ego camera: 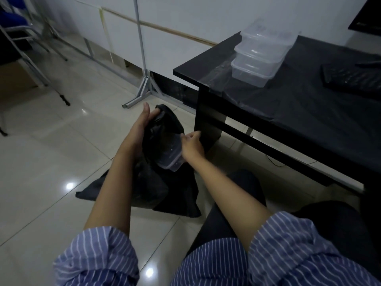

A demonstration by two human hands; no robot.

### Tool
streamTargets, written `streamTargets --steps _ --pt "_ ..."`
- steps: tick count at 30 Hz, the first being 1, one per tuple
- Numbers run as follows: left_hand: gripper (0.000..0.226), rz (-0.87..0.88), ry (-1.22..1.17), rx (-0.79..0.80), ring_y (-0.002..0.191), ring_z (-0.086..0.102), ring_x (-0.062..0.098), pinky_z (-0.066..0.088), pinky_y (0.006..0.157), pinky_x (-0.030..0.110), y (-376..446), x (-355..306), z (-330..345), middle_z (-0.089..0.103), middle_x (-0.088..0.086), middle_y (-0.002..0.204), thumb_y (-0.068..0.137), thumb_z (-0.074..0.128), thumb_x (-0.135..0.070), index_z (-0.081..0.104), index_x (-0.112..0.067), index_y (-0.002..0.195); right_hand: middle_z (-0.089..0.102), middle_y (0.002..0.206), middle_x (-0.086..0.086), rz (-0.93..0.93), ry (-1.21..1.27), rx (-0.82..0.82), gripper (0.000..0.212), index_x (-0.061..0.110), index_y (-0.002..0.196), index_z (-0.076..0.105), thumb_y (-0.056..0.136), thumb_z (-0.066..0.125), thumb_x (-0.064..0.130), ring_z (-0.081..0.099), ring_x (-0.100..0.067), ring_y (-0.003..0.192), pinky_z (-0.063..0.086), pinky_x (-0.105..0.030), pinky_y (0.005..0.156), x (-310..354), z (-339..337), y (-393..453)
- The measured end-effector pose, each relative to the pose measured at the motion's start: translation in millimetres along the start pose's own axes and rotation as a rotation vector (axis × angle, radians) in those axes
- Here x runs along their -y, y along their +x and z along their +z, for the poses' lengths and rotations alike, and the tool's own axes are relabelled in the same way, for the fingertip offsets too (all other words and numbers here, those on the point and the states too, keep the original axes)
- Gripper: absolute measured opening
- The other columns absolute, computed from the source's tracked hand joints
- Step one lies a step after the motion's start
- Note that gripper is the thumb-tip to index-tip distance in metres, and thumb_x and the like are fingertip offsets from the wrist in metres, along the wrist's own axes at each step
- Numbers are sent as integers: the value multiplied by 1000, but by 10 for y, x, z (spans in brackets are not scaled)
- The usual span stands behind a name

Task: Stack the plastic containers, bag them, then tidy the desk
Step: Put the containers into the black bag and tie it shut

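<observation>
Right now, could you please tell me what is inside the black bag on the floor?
A clear plastic container sits partly inside the black bag, its near end sticking out under the right hand. The left hand holds the bag's top. Deeper contents are hidden by the dark plastic.

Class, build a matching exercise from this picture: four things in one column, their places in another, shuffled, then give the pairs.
Things:
1. black plastic bag
2. stack of clear containers
3. clear container
4. black keyboard

Places:
A. between the hands, at the bag's mouth
B. near the desk's left edge
C. on the tiled floor
D. on the desk, right of the stack

Pairs: 1-C, 2-B, 3-A, 4-D
</observation>
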State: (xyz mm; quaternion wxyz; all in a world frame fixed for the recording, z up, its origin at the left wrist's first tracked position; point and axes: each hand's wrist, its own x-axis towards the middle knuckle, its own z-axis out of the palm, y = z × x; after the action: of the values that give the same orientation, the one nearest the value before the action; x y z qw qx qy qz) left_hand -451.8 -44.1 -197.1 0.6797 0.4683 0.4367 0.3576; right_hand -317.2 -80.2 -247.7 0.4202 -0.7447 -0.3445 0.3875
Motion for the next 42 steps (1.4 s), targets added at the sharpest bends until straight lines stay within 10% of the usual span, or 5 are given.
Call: streamTargets --steps 8,13,22,36,42 --pt "81 -67 -123 111 118 60 24 46 98 40 -21 -142 -46 59 6 132 83 35 -76 49 -21 139 25 145 -21 175 106 -82 56 6 138 25 101 34 46 45 -39 123 37 -40 97 125 106 -6" --pt "85 -32 -163 59 116 61 25 48 95 42 -21 -190 -155 60 9 132 82 34 -78 49 -17 139 60 125 -13 135 -133 148 79 8 126 59 96 12 64 58 -30 110 45 -36 90 138 10 73" --pt "92 34 -319 190 122 58 27 46 101 43 -89 -321 -265 59 13 133 83 20 -79 48 -10 137 62 97 -9 125 63 213 32 3 111 65 96 47 25 58 -22 79 46 -30 65 -188 -135 182" --pt "108 37 -684 578 148 6 31 5 120 50 -289 -479 -589 6 14 160 76 43 -77 5 -12 154 19 151 -6 119 -252 254 112 38 146 29 51 79 69 24 -34 139 28 -49 114 -829 -303 285" --pt "97 76 -597 271 138 37 32 28 114 53 -229 -530 -799 37 17 151 82 29 -79 30 -7 148 57 133 -9 129 -223 531 48 8 133 53 96 54 37 50 -28 128 44 -30 95 -733 -360 205"
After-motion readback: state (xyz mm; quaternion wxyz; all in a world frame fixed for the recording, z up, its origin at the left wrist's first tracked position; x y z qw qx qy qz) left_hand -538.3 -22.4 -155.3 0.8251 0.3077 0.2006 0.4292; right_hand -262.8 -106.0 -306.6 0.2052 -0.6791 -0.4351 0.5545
